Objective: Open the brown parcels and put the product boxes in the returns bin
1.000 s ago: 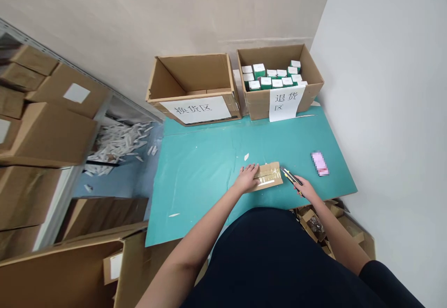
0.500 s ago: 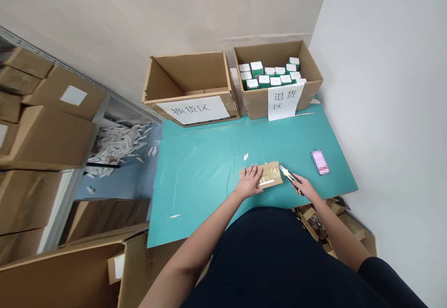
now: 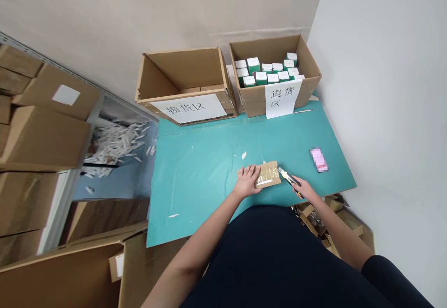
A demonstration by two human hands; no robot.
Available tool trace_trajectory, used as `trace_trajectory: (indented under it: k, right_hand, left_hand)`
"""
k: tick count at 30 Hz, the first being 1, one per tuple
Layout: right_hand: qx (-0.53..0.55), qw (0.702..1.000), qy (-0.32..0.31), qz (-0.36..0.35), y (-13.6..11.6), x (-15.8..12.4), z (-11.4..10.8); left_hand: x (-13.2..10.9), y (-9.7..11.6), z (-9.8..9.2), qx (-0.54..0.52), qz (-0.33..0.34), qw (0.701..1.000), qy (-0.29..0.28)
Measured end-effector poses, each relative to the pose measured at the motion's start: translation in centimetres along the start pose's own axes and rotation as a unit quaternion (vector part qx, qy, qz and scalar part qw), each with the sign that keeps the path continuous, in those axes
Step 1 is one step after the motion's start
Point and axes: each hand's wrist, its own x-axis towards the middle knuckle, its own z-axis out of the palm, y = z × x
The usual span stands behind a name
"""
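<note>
Looking down into a corner of a room, you see stacked brown cartons (image 3: 42, 140) on the left and a green board (image 3: 199, 196) in the middle. Two open cardboard boxes stand at the far edge of the board, each with a paper sign in Chinese. The right box (image 3: 253, 99) is full of little green and white boxes (image 3: 260, 76). A blurry pink thing (image 3: 318, 160) lies off to the right. Near the front of the board sits a small taped brown parcel (image 3: 268, 175). The left hand (image 3: 247, 181) lies spread out on it, pressing it down — and the right hand (image 3: 302, 188) grips a yellow and black box cutter (image 3: 289, 181) tight. The blade tip has just come up to the parcel's edge.
</note>
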Motion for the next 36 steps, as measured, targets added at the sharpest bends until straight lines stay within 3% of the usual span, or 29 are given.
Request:
trace_trajectory:
  k: [8, 14, 21, 28, 36]
  right_hand:
    - [0.007, 0.999, 0.007, 0.047, 1.6, -1.9, 0.1]
    - [-0.011, 0.999, -0.004, 0.044, 2.3, -2.6, -0.6]
    - [0.013, 0.998, 0.068, 0.011, 1.5, -1.5, -1.0]
    - [0.010, 0.999, 0.034, -0.003, -0.3, 1.0, 0.1]
    - [-0.010, 1.000, 0.000, 0.010, -0.4, 0.3, -0.1]
  left_hand:
    - [0.2, 0.0, 0.0, -0.003, -0.006, 1.000, 0.002]
    - [0.0, -0.3, -0.1, -0.007, 0.006, 1.000, -0.012]
    - [-0.1, -0.6, 0.0, -0.005, 0.020, 1.000, -0.006]
    - [-0.1, -0.8, 0.1, -0.006, 0.024, 1.000, -0.006]
    - [0.0, -0.6, 0.0, -0.013, 0.014, 1.000, -0.005]
